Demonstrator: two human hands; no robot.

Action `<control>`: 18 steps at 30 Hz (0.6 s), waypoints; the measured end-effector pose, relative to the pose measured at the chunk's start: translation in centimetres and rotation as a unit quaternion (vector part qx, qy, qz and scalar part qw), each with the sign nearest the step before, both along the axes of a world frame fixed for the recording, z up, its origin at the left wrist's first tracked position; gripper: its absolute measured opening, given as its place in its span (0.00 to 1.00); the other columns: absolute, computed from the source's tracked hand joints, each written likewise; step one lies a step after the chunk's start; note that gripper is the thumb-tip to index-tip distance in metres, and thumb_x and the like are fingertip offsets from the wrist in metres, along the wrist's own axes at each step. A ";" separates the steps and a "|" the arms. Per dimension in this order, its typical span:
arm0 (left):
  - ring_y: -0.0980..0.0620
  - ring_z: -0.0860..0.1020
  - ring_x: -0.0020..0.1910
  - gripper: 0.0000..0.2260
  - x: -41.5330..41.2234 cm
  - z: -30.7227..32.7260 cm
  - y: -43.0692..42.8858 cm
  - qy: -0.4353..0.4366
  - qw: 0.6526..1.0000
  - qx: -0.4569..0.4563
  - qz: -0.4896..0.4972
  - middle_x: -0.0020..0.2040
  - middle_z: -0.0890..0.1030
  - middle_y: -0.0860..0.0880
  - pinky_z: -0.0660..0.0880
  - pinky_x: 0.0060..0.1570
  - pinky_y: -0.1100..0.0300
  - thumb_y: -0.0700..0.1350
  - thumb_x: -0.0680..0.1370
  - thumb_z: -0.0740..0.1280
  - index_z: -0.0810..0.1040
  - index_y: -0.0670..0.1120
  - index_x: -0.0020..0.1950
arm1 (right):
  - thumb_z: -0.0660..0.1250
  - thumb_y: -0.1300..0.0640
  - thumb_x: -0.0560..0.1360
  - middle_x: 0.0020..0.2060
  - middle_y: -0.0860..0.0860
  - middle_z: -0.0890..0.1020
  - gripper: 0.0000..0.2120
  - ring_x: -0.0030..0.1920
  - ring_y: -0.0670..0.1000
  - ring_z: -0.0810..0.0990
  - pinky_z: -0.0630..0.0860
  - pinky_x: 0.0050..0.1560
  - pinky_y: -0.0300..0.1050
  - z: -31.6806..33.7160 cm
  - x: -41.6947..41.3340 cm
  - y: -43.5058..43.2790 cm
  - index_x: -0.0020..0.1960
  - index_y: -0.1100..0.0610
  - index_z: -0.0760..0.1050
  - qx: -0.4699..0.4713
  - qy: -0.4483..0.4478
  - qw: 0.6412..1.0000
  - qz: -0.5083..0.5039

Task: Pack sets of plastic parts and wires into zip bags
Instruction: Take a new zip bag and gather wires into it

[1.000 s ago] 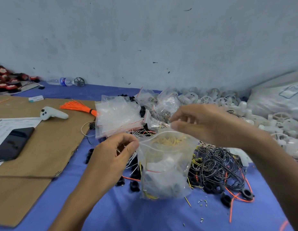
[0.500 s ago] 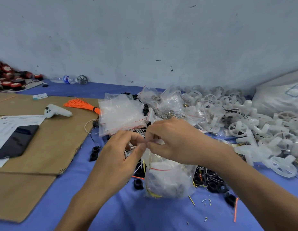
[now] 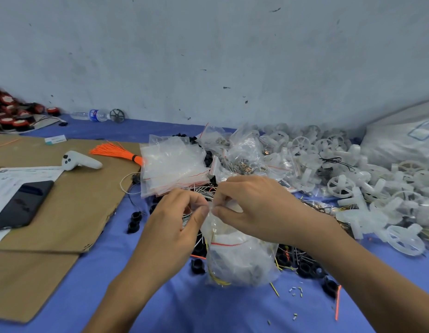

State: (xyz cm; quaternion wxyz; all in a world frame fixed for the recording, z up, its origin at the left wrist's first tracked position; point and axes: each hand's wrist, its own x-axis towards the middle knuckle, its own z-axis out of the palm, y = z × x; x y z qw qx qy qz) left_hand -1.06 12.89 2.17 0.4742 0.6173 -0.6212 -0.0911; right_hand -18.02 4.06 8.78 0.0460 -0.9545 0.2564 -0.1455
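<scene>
The filled zip bag stands upright on the blue cloth just below the middle of the view, toward six o'clock, clear and crinkled, bulging with white plastic parts, with a few yellow wires curling along its bottom edge and a thin red line across its upper part. Its mouth is gathered to a narrow neck at its twelve o'clock, where both hands meet: the left hand pinches the top edge between thumb and curled fingers from nine o'clock, and the right hand pinches it from three o'clock, the thumb tips almost touching. A stack of empty zip bags lies at eleven o'clock from the bag, loose black rings at nine o'clock, and a heap of white plastic wheels at two o'clock. A second ago the mouth was stretched wide between the hands, which were well apart, and yellow wires showed in the opening; half a second ago the hands had already come together, and they keep that pinch now, the bag on the same spot
</scene>
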 end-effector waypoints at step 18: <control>0.57 0.75 0.52 0.00 -1.3 0.6 -0.4 -0.042 0.998 0.026 -0.024 0.49 0.76 0.60 0.71 0.52 0.60 0.50 0.79 0.67 0.77 0.56 0.49 | 0.62 0.44 0.79 0.45 0.42 0.78 0.07 0.47 0.46 0.76 0.75 0.44 0.51 -0.8 -1.3 0.0 0.48 0.46 0.73 -0.015 -0.004 1.000 -0.015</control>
